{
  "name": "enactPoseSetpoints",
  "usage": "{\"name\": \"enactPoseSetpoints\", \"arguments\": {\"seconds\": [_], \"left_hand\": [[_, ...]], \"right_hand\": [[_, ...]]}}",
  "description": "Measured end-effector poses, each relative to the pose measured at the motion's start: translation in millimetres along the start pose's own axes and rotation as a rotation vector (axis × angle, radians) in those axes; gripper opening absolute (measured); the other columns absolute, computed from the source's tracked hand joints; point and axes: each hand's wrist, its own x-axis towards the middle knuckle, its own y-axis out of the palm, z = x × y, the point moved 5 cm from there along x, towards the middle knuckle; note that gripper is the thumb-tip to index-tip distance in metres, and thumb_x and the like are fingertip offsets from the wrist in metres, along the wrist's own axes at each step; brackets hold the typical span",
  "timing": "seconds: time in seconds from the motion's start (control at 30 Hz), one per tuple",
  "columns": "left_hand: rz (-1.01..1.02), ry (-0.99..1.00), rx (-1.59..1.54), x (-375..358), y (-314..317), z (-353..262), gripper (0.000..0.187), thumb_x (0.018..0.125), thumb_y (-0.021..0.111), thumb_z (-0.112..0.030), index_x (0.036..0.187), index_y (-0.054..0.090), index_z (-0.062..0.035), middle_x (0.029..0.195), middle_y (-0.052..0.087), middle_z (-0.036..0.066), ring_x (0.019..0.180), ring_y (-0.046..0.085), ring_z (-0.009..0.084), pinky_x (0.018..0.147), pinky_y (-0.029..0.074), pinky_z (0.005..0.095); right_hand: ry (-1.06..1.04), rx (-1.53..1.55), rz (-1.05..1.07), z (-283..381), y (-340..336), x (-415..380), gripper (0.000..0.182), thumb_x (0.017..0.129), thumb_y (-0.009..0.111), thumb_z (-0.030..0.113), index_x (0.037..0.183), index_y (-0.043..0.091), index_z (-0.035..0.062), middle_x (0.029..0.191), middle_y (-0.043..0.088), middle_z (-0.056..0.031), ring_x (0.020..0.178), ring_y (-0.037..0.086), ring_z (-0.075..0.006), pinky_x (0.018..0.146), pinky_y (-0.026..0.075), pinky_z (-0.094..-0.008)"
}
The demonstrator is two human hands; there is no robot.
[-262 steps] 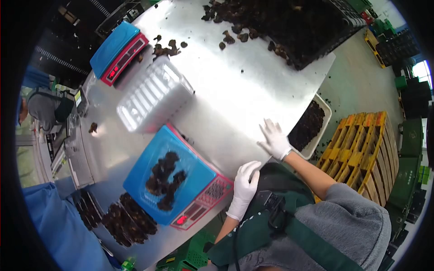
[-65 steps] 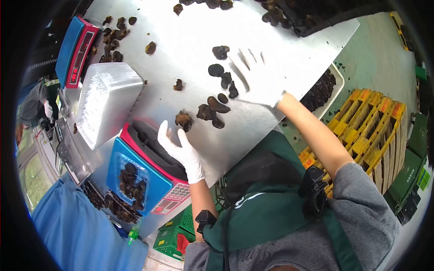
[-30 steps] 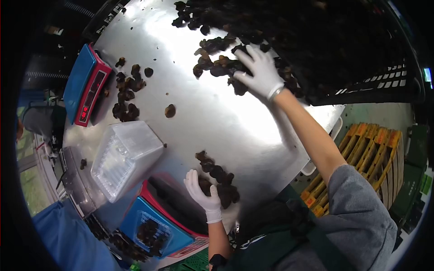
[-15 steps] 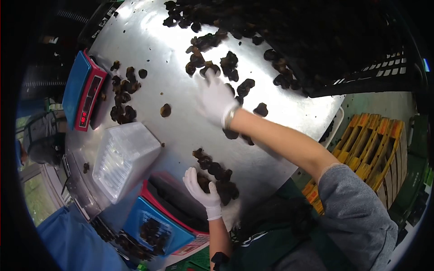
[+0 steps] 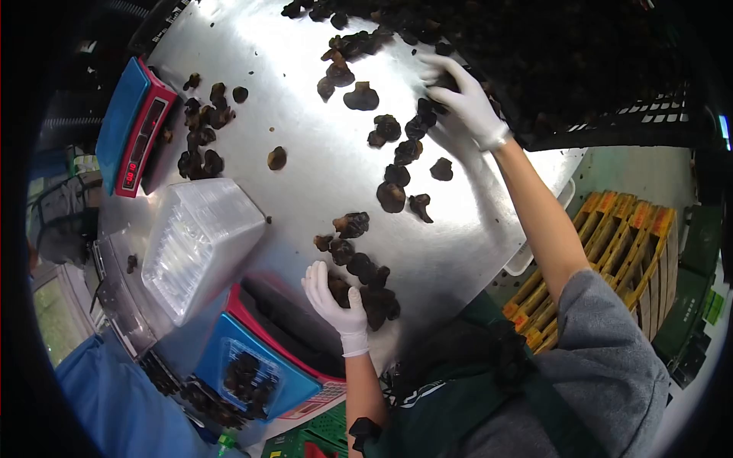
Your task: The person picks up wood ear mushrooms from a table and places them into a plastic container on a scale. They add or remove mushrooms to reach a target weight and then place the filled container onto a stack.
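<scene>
My right hand (image 5: 475, 107), in a white glove, reaches over the steel table (image 5: 305, 160) near the dark heap at the back. Its fingers are apart, blurred at the tips, with dark pieces beneath and beside them. Below it runs a loose line of dark brown, curled pieces like wood ear mushrooms (image 5: 397, 175). My left hand (image 5: 340, 311), also gloved, rests at the near edge, thumb apart from stretched fingers. A small cluster of mushrooms (image 5: 363, 266) lies beside it, partly hidden by the hand.
A stack of clear plastic trays (image 5: 206, 240) stands left of centre. A red-and-blue scale (image 5: 137, 130) is behind it; another scale (image 5: 256, 366) nearer me holds a filled tray. A black crate (image 5: 611, 126) bounds the back right. Yellow pallets (image 5: 599, 267) and a person's blue clothing (image 5: 126, 397) flank the table.
My right hand has moved right and away from me, toward the heap. More mushrooms show in the middle, and a piece now lies above the left cluster. My left hand has barely moved.
</scene>
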Motion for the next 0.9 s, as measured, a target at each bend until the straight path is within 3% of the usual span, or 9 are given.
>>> {"name": "enactPoseSetpoints", "arguments": {"seconds": [0.03,0.13,0.27,0.43,0.53,0.63,0.7,0.83,0.9], "left_hand": [[0.001,0.007,0.008,-0.7,0.0,-0.3,0.069,0.093,0.051,-0.053,0.134,0.052,0.0030,0.132,0.056,0.019,0.129,0.045,0.0374,0.114,0.026,0.0497],[0.003,0.006,0.017,-1.3,0.9,0.4,0.069,0.093,0.051,-0.053,0.133,0.052,0.0029,0.132,0.056,0.018,0.130,0.045,0.0374,0.114,0.025,0.0497],[-0.002,0.007,0.017,0.3,-0.1,-1.9,0.070,0.094,0.050,-0.054,0.134,0.052,0.0031,0.132,0.056,0.018,0.130,0.045,0.0373,0.114,0.025,0.0495],[-0.015,-0.002,-0.006,-0.2,-1.1,-3.2,0.069,0.094,0.049,-0.052,0.135,0.049,0.0037,0.134,0.054,0.020,0.128,0.045,0.0387,0.113,0.027,0.0493],[-0.048,-0.009,-0.038,-1.3,-2.0,-1.9,0.070,0.095,0.048,-0.053,0.137,0.048,0.0041,0.135,0.053,0.021,0.127,0.046,0.0401,0.112,0.027,0.0486],[-0.062,-0.037,-0.080,-3.3,-2.2,-0.3,0.078,0.095,0.044,-0.060,0.138,0.045,0.0049,0.131,0.052,0.022,0.122,0.050,0.0381,0.106,0.035,0.0452],[-0.069,-0.031,-0.092,-3.8,-3.1,-0.3,0.080,0.095,0.042,-0.062,0.139,0.044,0.0047,0.131,0.052,0.022,0.121,0.050,0.0367,0.105,0.037,0.0444],[-0.093,-0.063,-0.171,-6.0,-3.0,3.5,0.084,0.095,0.037,-0.066,0.140,0.043,0.0054,0.132,0.051,0.022,0.122,0.050,0.0351,0.105,0.037,0.0438],[-0.097,-0.060,-0.195,-5.6,-6.1,2.8,0.085,0.096,0.036,-0.066,0.141,0.042,0.0062,0.135,0.049,0.022,0.126,0.048,0.0342,0.108,0.035,0.0433]], "right_hand": [[0.036,0.054,-0.044,-8.6,-7.7,-13.2,0.047,0.078,0.052,0.002,0.125,0.060,0.0070,0.118,0.057,-0.0082,0.093,0.057,-0.0148,0.085,0.049,-0.0269],[-0.095,-0.614,0.129,-7.0,9.0,-61.6,0.051,0.074,0.047,0.002,0.123,0.061,0.0088,0.130,0.057,-0.0118,0.106,0.061,-0.0253,0.095,0.049,-0.0348],[-0.203,-0.546,0.189,5.0,71.6,-134.4,0.053,0.076,0.051,0.003,0.128,0.057,0.0098,0.135,0.052,-0.0184,0.112,0.058,-0.0348,0.097,0.048,-0.0398],[-0.342,-0.407,0.468,30.1,120.4,-174.2,0.036,0.079,0.062,0.011,0.115,0.065,0.0103,0.133,0.055,-0.0158,0.110,0.059,-0.0322,0.095,0.048,-0.0403],[-0.199,-0.113,-0.094,0.3,81.3,-114.1,0.030,0.087,0.058,0.020,0.115,0.065,0.0107,0.121,0.063,-0.0157,0.101,0.060,-0.0313,0.096,0.045,-0.0390],[-0.506,-0.836,-0.364,1.7,63.4,-38.3,0.033,0.088,0.058,0.027,0.118,0.065,0.0145,0.120,0.062,-0.0123,0.100,0.057,-0.0358,0.096,0.042,-0.0434],[-0.427,-0.874,-0.164,-11.3,82.5,-17.9,0.037,0.089,0.056,0.032,0.122,0.064,0.0192,0.132,0.056,-0.0123,0.112,0.051,-0.0357,0.100,0.037,-0.0459],[-0.481,-0.549,0.430,-12.4,127.9,-72.3,0.029,0.085,0.058,0.026,0.111,0.069,0.0182,0.122,0.062,-0.0070,0.105,0.055,-0.0356,0.095,0.044,-0.0461],[-0.608,-0.473,0.464,4.0,132.8,-121.6,0.025,0.088,0.060,0.022,0.112,0.069,0.0201,0.128,0.061,-0.0049,0.104,0.057,-0.0291,0.099,0.044,-0.0429]]}}
